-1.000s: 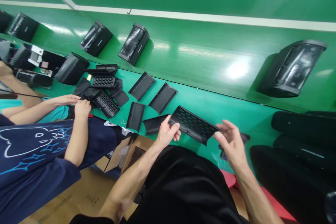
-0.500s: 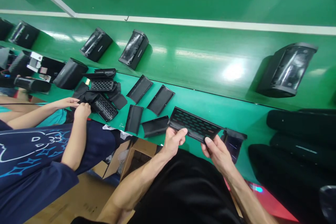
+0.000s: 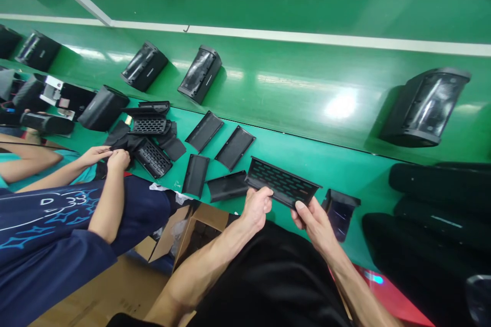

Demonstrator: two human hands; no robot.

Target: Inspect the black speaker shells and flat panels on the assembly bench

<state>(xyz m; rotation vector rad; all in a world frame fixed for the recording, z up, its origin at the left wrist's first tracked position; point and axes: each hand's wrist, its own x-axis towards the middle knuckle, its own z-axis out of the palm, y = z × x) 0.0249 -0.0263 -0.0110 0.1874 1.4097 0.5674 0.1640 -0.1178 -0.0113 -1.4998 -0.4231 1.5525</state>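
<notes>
A black slotted panel (image 3: 282,181) is held over the green table (image 3: 291,150) by both hands. My left hand (image 3: 258,207) grips its left end at the lower edge, thumb pressed on it. My right hand (image 3: 312,218) pinches its lower right corner between thumb and fingers. Just right of the panel lies a black tray-like part (image 3: 340,212). To the left, several smooth black panels (image 3: 235,147) rest on the table, and one of them (image 3: 228,185) reaches the held panel's left end.
Black speakers (image 3: 200,74) stand on the green surface beyond the table. At left, a co-worker's hands (image 3: 109,157) work beside a pile of grilles (image 3: 153,157). Large black cases (image 3: 441,214) fill the right side. An open cardboard box (image 3: 201,232) sits below the table edge.
The held panel and my right hand have shifted slightly left, opening a gap to the tray-like part. The speakers beyond have moved slightly to the right in view.
</notes>
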